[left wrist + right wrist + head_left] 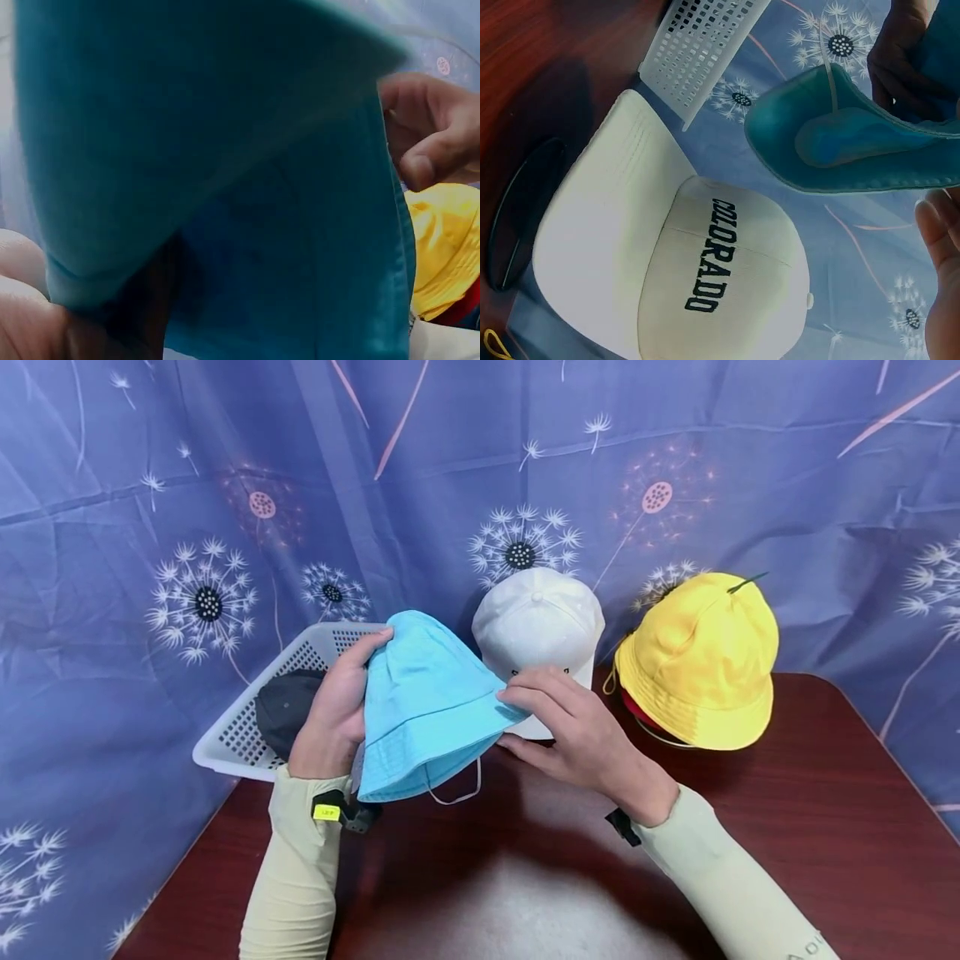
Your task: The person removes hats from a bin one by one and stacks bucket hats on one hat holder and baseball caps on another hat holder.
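Note:
A light blue bucket hat with a thin white elastic strap is held up above the table, tilted, its opening facing down. My left hand grips the hat's left side, thumb on the outer cloth and the other fingers hidden behind it. At the right edge of the brim, my right hand pinches the cloth. The right wrist view looks into the blue hat's hollow. Just behind my right hand is a white cap; its dark COLORADO lettering shows in the right wrist view.
A pale perforated basket with a dark cap in it stands at the left. At the right is a yellow bucket hat over something red. A patterned blue curtain hangs behind the dark red table.

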`<state>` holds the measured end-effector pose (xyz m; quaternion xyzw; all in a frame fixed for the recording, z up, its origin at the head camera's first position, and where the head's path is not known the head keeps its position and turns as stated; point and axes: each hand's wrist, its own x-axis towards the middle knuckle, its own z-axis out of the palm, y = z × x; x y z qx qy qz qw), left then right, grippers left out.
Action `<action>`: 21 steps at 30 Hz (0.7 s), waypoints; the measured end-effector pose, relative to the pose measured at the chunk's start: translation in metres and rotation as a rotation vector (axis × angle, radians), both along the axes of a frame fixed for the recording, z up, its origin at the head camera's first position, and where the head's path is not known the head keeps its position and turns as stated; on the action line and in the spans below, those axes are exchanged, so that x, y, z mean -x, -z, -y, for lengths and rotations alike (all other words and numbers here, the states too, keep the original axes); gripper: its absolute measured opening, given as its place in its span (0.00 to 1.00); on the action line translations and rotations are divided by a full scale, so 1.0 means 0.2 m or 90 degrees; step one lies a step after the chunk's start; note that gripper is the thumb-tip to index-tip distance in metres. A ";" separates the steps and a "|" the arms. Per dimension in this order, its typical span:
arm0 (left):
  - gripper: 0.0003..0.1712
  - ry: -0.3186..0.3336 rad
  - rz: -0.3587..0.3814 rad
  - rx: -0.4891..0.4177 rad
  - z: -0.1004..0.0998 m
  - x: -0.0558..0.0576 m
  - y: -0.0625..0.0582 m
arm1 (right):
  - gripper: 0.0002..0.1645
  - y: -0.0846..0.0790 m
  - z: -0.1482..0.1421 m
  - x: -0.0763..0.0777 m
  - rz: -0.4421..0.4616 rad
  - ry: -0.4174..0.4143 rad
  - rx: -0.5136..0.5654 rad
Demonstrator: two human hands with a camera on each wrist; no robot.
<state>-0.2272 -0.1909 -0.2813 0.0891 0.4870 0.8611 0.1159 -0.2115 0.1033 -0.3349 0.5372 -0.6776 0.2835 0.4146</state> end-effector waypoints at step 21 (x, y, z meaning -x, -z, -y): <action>0.24 0.116 -0.005 -0.065 -0.11 0.02 0.06 | 0.14 -0.01 -0.02 -0.07 -0.005 0.015 0.159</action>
